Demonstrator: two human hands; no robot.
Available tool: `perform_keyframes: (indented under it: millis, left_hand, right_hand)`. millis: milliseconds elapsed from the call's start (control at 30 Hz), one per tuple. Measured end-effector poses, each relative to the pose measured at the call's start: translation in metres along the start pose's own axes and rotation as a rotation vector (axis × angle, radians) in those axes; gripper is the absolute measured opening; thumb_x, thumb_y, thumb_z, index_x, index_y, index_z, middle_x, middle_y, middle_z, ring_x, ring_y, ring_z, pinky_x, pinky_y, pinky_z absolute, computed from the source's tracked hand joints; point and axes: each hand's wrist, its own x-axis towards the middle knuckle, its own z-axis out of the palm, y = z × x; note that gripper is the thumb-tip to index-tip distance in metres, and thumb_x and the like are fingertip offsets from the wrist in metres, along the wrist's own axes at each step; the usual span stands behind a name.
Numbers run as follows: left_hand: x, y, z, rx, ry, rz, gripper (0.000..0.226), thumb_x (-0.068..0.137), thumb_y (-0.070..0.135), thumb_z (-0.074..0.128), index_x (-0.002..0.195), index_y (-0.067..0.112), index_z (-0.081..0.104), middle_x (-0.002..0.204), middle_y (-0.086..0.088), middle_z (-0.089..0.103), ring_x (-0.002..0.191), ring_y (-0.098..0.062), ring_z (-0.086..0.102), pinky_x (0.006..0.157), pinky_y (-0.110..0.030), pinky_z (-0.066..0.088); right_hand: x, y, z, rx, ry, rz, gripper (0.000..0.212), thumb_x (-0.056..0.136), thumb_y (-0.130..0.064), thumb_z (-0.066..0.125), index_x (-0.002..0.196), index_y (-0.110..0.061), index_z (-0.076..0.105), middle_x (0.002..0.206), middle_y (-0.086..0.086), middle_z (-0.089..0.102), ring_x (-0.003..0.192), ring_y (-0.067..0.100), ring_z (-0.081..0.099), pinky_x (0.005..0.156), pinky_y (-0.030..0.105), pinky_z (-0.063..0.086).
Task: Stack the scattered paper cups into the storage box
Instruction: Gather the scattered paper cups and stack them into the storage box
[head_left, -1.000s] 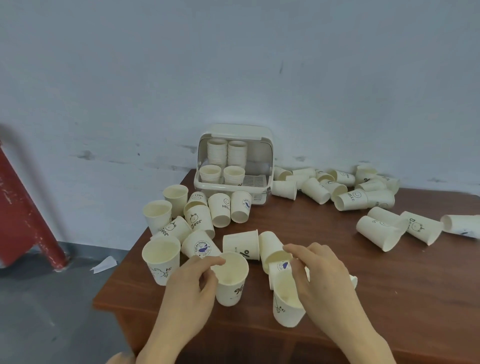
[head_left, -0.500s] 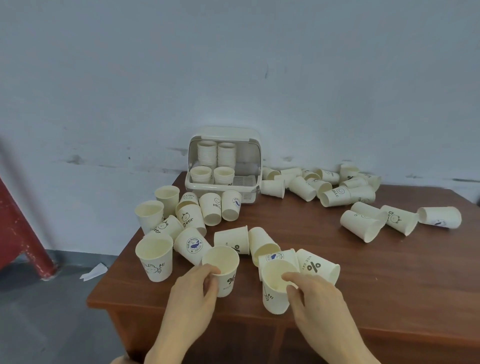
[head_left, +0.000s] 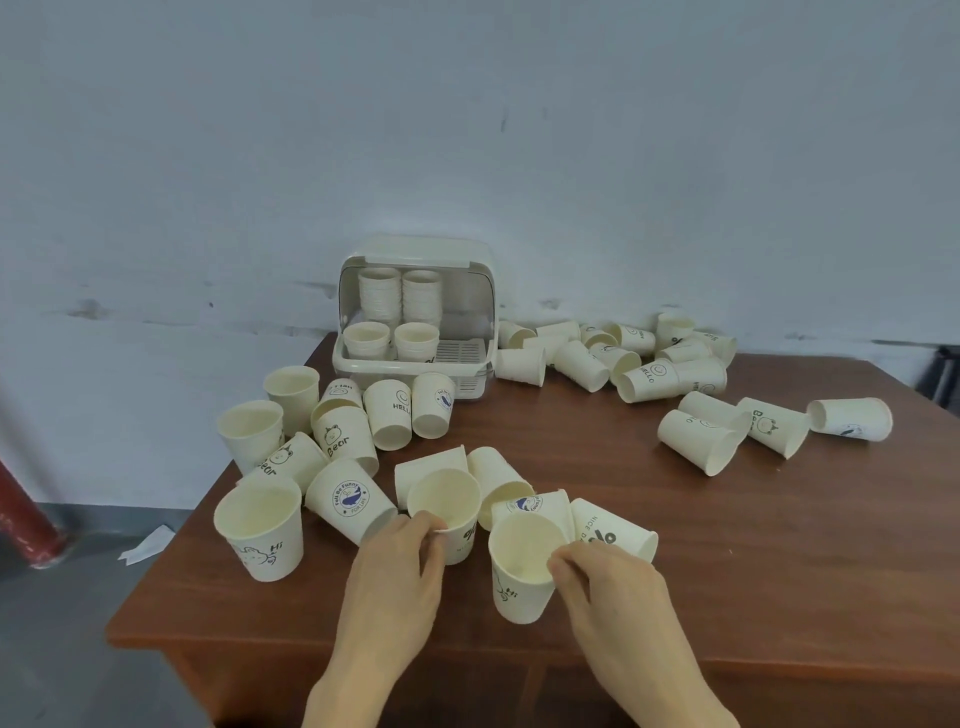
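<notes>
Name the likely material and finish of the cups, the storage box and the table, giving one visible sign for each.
Cups: likely paper, matte cream, with thin rolled rims and printed designs.
Storage box: apparently plastic, smooth off-white, with a translucent hood showing the cup stacks inside.
Table: wood or wood-look laminate, reddish brown with faint grain and a low sheen; which one is unclear.

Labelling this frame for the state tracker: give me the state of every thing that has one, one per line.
Left hand: grips the rim of an upright white paper cup.
Right hand: pinches the rim of an upright "Hi" paper cup.
Cream plastic storage box: open at front, four cup stacks inside.
Whale-print paper cup: on its side.
Left "Hi" cup: upright, free.
Far cups: mostly toppled.
</notes>
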Motion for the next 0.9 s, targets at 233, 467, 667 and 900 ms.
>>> perform_keyframes:
  millis: [233,467,667,900]
  left_hand:
    - [0.013,-0.003,0.004,0.048,0.019,-0.004,0.010,0.097,0.032,0.048,0.096,0.035,0.057,0.079,0.013,0.054,0.077,-0.013,0.054,0.065,-0.025,0.046]
    - [0.023,0.001,0.006,0.095,0.053,-0.006,0.014,0.096,0.030,0.048,0.102,0.030,0.060,0.081,0.012,0.053,0.078,-0.016,0.053,0.065,-0.032,0.048]
    - [0.026,0.001,0.011,0.114,0.048,-0.026,0.014,0.097,0.031,0.046,0.103,0.029,0.059,0.083,0.009,0.054,0.080,-0.014,0.052,0.066,-0.027,0.045]
    - [0.029,0.000,0.015,0.109,0.043,-0.011,0.013,0.096,0.028,0.048,0.098,0.028,0.060,0.076,0.009,0.052,0.074,-0.018,0.051,0.064,-0.034,0.045]
  right_hand:
    - [0.033,-0.002,0.009,-0.050,-0.004,0.010,0.029,0.100,-0.038,0.041,0.090,-0.021,0.063,0.082,-0.006,0.059,0.081,0.012,0.053,0.073,0.027,0.044]
    - [0.069,-0.003,0.021,-0.122,0.046,0.039,0.032,0.100,-0.038,0.037,0.088,-0.019,0.060,0.082,-0.003,0.059,0.075,0.017,0.047,0.065,0.030,0.034]
    - [0.082,-0.003,0.025,0.033,0.057,0.111,0.035,0.100,-0.036,0.038,0.132,-0.024,0.050,0.112,0.000,0.065,0.105,0.021,0.057,0.085,0.034,0.041]
    - [0.081,0.013,0.022,0.009,0.137,0.186,0.036,0.098,-0.018,0.039,0.134,-0.019,0.047,0.115,0.003,0.063,0.106,0.023,0.055,0.084,0.034,0.041]
